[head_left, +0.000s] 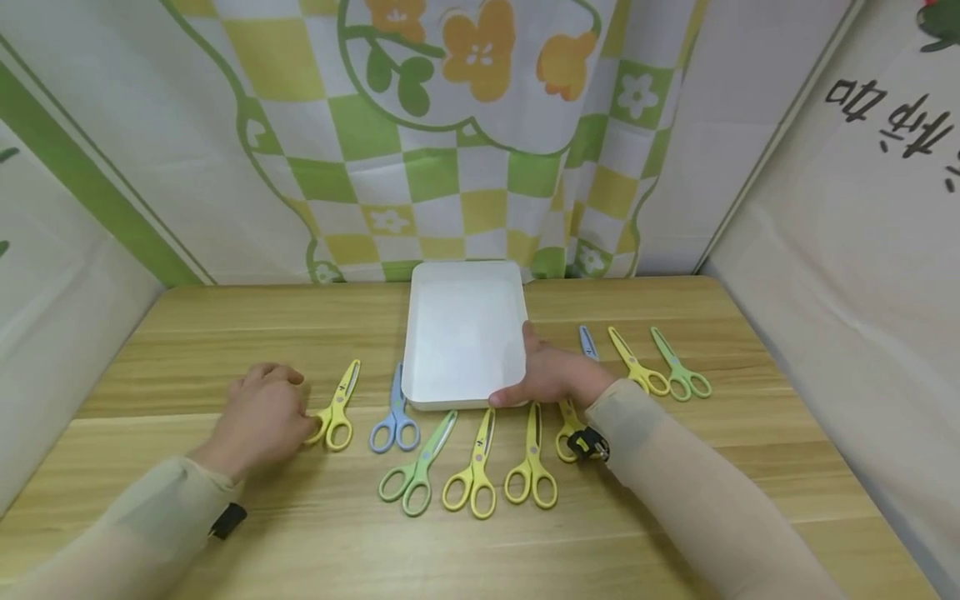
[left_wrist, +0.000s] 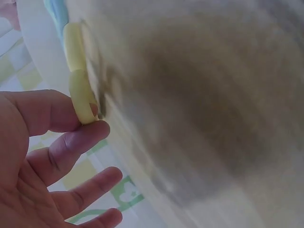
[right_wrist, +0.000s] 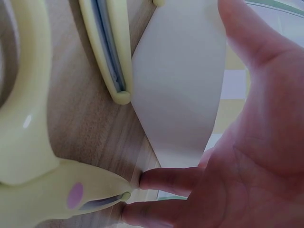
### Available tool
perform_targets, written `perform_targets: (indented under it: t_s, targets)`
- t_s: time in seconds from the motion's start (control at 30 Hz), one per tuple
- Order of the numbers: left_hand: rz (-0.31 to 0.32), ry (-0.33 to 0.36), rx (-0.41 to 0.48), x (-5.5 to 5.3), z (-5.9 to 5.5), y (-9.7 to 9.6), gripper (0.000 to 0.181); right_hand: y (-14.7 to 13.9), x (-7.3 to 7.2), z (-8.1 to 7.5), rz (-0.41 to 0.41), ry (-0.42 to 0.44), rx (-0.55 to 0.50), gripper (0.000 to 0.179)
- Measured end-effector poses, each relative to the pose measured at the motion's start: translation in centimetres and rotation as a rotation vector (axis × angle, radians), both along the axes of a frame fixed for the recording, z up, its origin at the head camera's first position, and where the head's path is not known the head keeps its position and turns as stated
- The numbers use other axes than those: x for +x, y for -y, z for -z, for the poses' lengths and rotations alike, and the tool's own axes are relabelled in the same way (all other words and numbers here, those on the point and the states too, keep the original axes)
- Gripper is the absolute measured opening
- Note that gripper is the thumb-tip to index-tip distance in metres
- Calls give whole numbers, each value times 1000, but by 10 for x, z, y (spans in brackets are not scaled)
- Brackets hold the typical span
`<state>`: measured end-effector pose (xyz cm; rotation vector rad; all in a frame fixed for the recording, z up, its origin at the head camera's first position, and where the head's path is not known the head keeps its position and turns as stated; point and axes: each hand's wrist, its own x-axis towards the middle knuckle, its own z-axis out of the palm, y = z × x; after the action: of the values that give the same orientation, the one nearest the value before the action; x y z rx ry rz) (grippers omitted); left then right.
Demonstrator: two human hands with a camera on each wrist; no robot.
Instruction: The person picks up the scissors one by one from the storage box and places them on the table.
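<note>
My left hand (head_left: 262, 415) is at the left end of a row of scissors, and its thumb and index finger pinch a handle ring of yellow scissors (head_left: 341, 405). That yellow ring (left_wrist: 81, 97) shows between the fingertips in the left wrist view, with the other fingers spread. A shallow white tray (head_left: 467, 333) lies at the middle back. My right hand (head_left: 555, 375) holds its near right corner, thumb at the near edge and fingers along the right side. Under the right wrist lie yellow scissors (head_left: 567, 433), partly hidden by the sleeve and the black wrist device.
Blue scissors (head_left: 397, 412), green scissors (head_left: 420, 467) and more yellow scissors (head_left: 477, 471) lie before the tray, handles toward me. On the right are blue (head_left: 588, 342), yellow (head_left: 633, 362) and green scissors (head_left: 677, 367). A checked curtain (head_left: 450, 192) hangs behind the wooden table (head_left: 315, 542).
</note>
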<state>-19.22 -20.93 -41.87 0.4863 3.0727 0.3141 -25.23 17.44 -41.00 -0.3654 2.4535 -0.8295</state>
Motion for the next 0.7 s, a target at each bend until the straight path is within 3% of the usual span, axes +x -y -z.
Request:
perform_targets:
  t_s: [0.47,0.7]
  targets:
    - [-26,68,10,5,10,-7,25,0,0,0,18,15,46,140]
    - [-29,76,18,6,10,-7,26,1,0,1,40,10,18,140]
